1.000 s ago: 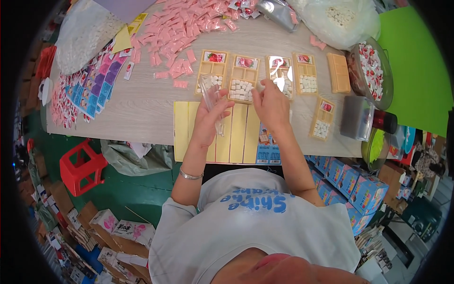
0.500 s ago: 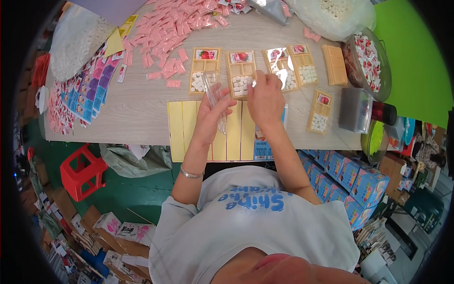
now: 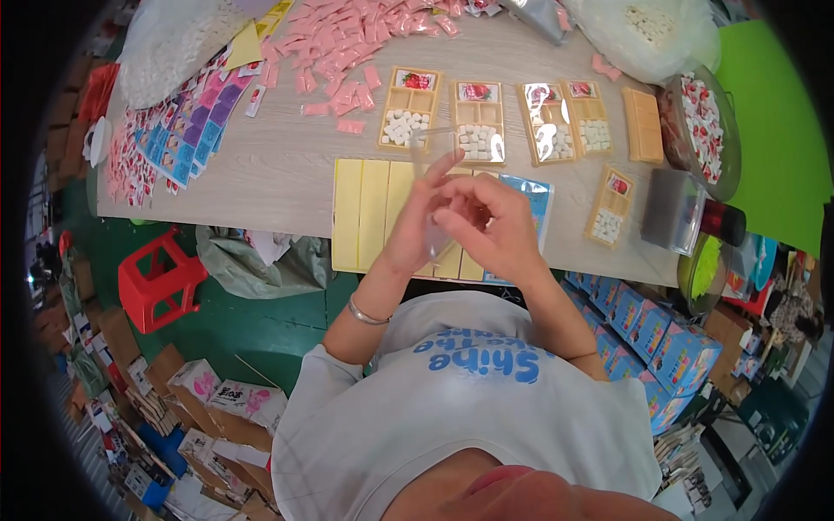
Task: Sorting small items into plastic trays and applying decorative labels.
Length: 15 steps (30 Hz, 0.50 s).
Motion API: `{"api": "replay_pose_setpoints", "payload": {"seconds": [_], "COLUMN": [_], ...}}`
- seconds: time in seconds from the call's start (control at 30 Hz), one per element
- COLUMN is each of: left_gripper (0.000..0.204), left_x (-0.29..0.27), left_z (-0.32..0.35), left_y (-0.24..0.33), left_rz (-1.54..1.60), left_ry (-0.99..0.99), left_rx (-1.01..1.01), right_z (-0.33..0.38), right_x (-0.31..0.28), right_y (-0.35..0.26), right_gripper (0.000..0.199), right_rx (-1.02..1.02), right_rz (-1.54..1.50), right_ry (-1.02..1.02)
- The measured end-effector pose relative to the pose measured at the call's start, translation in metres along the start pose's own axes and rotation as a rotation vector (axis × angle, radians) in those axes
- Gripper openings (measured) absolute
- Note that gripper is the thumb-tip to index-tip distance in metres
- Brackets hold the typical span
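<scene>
My left hand is closed on a thin clear plastic lid, whose top end sticks out past the fingers. My right hand meets it from the right with curled fingers; what lies between its fingertips is hidden. Beyond both hands stand tan compartment trays with white pieces and a strawberry-print packet: an uncovered-looking left tray, a second tray, and a shiny, clear-covered tray beside another tray. Beneath the hands lies a yellow striped sheet with a blue printed part at its right.
Pink sachets are heaped at the back. Printed sheets and small packets lie left. To the right are a lone filled tray, stacked tan trays, a packet-filled bowl and a clear plastic box. A red stool stands below.
My right hand has come back from the second tray to my left hand. Both hands are now together over the striped sheet, nearer my body. The view has shifted slightly.
</scene>
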<state>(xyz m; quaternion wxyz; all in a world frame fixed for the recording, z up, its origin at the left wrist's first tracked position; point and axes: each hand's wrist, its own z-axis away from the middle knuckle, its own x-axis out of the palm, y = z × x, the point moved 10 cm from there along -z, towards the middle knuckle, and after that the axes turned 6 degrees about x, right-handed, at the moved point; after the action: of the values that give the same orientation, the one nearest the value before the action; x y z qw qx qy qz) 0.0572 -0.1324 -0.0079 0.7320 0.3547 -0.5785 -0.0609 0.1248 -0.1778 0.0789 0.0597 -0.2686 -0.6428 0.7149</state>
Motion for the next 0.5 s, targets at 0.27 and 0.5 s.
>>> {"api": "replay_pose_setpoints", "payload": {"seconds": [0.27, 0.5], "left_gripper": [0.085, 0.082], "left_x": [0.007, 0.007], "left_z": [0.008, 0.008], "left_y": [-0.005, -0.003], "left_rz": [-0.222, -0.362], "left_ry": [-0.006, 0.047], "left_rx": [0.093, 0.096], "right_z": [0.002, 0.008], "right_x": [0.021, 0.014], "right_y": [0.051, 0.053], "right_gripper": [0.018, 0.02], "right_rx": [0.279, 0.292], "right_rz": [-0.542, -0.652], "right_ry": [-0.16, -0.168]}}
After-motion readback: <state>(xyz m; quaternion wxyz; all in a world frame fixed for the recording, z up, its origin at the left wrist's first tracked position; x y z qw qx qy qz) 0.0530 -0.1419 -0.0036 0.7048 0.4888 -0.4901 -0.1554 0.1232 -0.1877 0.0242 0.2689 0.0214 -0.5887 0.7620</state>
